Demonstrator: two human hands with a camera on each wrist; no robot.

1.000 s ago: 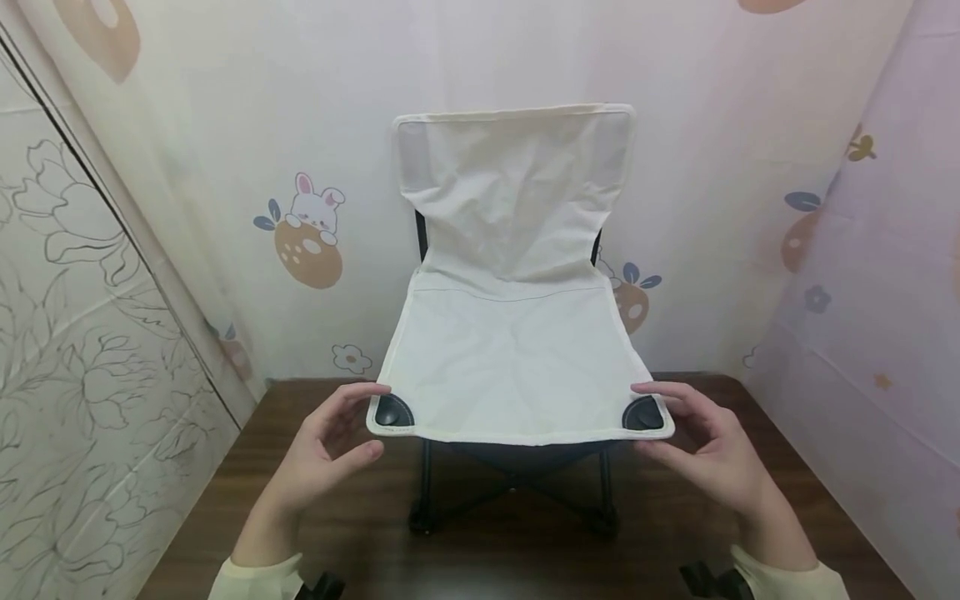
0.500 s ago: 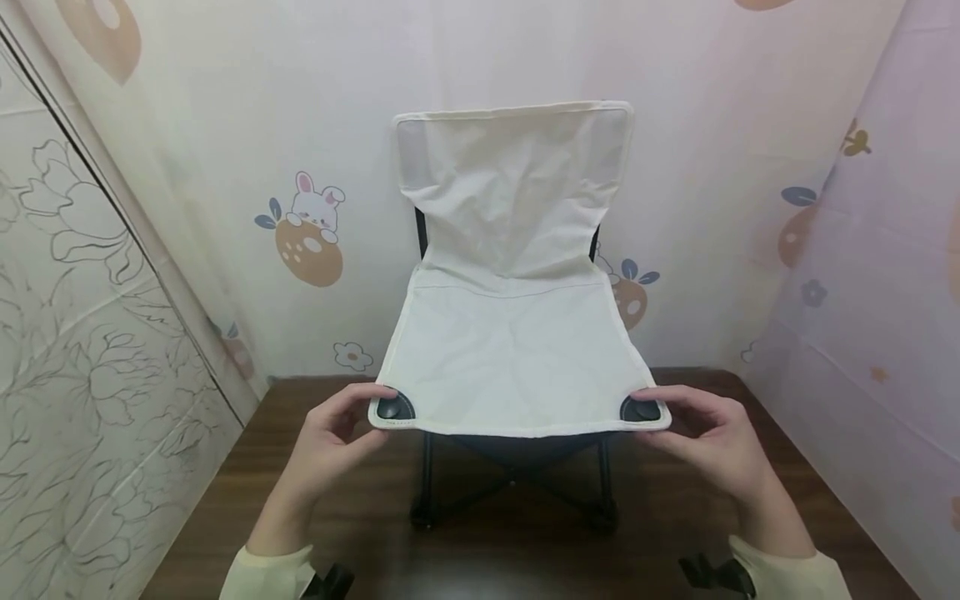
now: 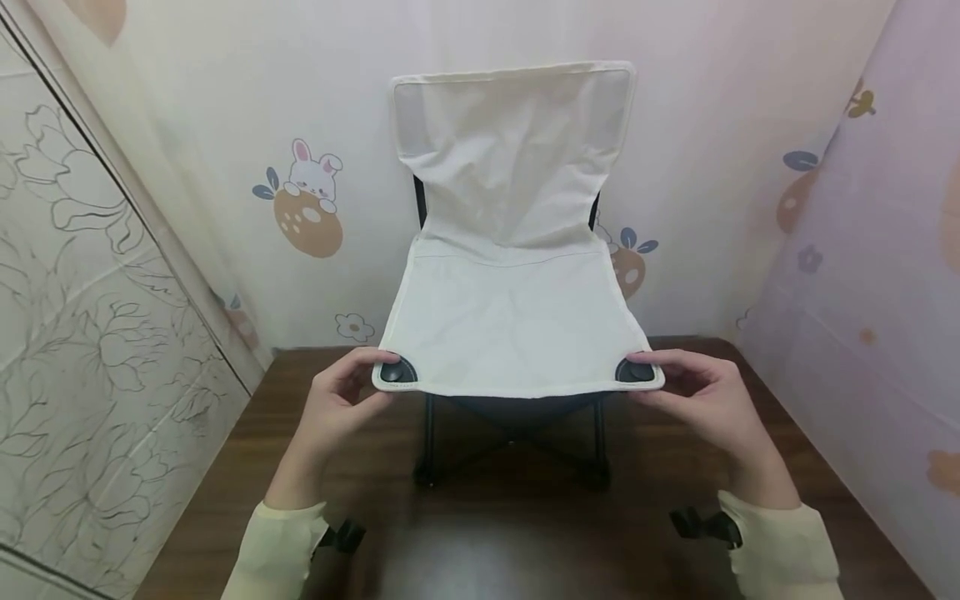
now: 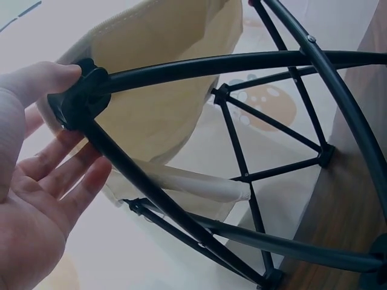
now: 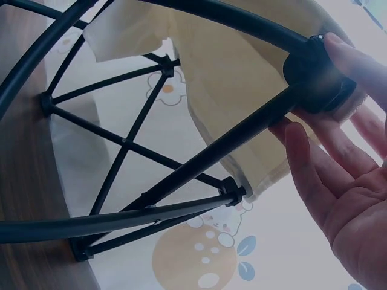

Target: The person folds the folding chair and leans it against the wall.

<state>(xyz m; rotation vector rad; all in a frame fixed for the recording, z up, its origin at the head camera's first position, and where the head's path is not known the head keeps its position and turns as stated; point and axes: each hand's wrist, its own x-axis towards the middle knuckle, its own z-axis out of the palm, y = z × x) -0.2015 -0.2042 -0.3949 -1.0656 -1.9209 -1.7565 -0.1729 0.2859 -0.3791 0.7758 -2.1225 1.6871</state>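
A folding chair (image 3: 513, 321) with cream fabric and a dark tubular frame stands unfolded, its seat facing me. My left hand (image 3: 337, 400) grips the front left seat corner, forefinger on the black corner patch (image 3: 397, 371) and thumb below. At the front right corner, my right hand (image 3: 708, 396) pinches the other black patch (image 3: 637, 372) likewise. From beneath, the left wrist view shows the left thumb against a black plastic joint (image 4: 84, 96) where frame tubes meet. The right thumb touches the matching joint (image 5: 317, 75) in the right wrist view. Crossed legs (image 3: 513, 437) lie in shadow under the seat.
The chair stands on a dark brown wooden surface (image 3: 495, 542). Behind it hangs a pale curtain (image 3: 187, 167) printed with rabbits and fruit. A flower-patterned panel (image 3: 97, 333) borders the left side, and another printed curtain (image 3: 885, 333) borders the right.
Both thumbs have come up under the seat corners, and the fingers now grip them. The chair and hands appear higher in the head view, as does the background.
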